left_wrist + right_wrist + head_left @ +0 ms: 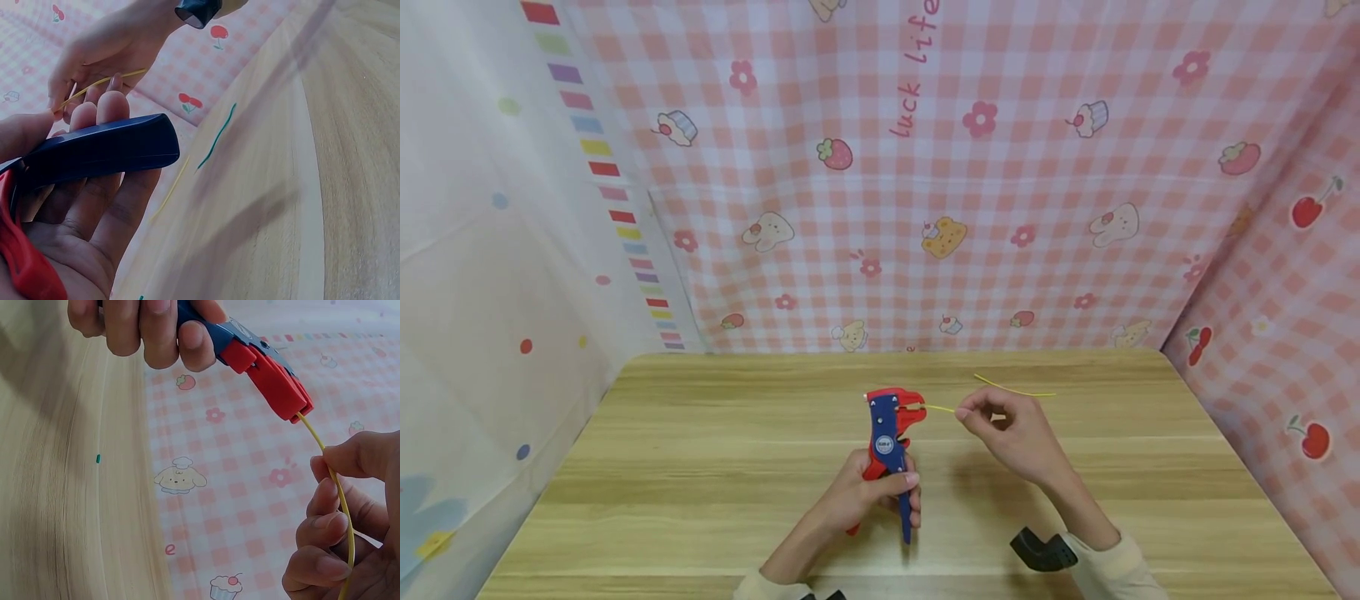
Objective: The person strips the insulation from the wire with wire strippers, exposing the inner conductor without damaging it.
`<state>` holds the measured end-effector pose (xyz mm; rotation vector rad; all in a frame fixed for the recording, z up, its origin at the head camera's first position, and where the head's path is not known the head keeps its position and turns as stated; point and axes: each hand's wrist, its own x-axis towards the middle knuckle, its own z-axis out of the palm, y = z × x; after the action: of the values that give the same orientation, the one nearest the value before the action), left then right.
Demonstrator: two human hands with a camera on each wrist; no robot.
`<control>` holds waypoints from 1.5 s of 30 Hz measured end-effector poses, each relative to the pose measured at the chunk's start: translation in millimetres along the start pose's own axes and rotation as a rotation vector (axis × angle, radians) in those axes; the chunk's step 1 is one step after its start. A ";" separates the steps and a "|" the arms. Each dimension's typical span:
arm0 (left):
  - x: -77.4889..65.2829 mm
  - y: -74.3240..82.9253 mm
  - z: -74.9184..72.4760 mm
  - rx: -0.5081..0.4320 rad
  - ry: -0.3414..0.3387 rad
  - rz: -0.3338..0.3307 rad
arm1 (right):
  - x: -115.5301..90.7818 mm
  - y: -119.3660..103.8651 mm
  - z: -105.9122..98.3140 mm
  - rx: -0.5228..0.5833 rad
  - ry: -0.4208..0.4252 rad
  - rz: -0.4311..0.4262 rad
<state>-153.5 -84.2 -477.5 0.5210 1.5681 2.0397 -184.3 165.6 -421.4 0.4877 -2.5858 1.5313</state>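
A wire stripper (883,433) with a blue body and red jaws and handle stands up in my left hand (880,492). The thumb lies over its blue handle (106,147) and the fingers curl round behind. My right hand (1018,433) pinches a thin yellow wire (312,433) between thumb and fingertips. One end of that wire goes into the red jaws of the stripper; its other part runs down along the right palm in the right wrist view. The wire's tip inside the jaws is hidden.
Another yellow wire (169,190) lies on the wooden table (715,467) behind the right hand, near a green wire (217,136). A tiny green piece (98,459) also rests on the wood. Patterned cloth (880,208) hangs at the table's back edge and sides.
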 end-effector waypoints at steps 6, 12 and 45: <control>0.0 0.4 2.2 0.003 -0.010 0.006 | 0.2 -1.8 0.9 0.016 -0.010 -0.034; -0.3 -0.1 3.1 0.011 -0.003 0.003 | 0.3 -1.4 3.3 0.032 -0.019 -0.050; -1.5 -2.9 10.1 -0.011 0.002 0.048 | -2.0 -1.6 0.4 0.031 -0.041 -0.081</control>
<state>-145.9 -76.7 -477.7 0.5573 1.5587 2.0835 -181.8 165.0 -420.8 0.6249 -2.5422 1.5528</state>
